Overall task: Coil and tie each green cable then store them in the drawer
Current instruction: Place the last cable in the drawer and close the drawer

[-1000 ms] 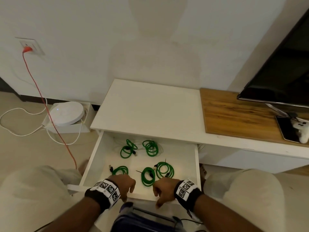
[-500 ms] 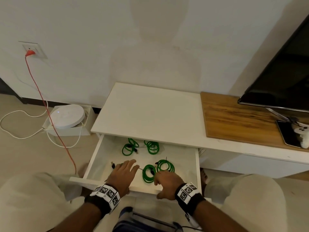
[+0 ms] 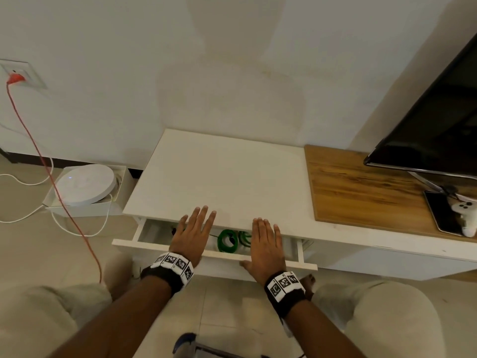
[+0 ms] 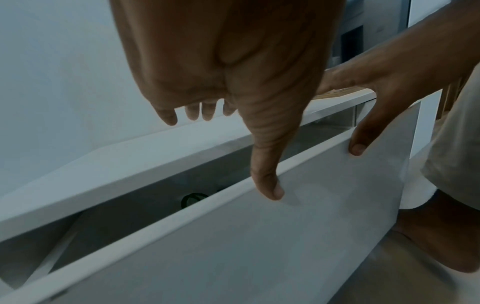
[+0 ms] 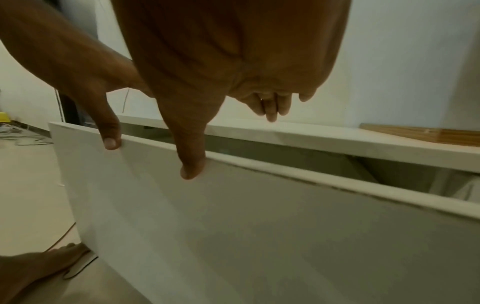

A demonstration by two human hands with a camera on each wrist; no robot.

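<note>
Your left hand [image 3: 192, 235] and right hand [image 3: 265, 244] lie flat, fingers straight, over the drawer [image 3: 144, 245]; push unevenly and it may jam, or pinch your fingertips under the desk [image 3: 219, 177].
</note>
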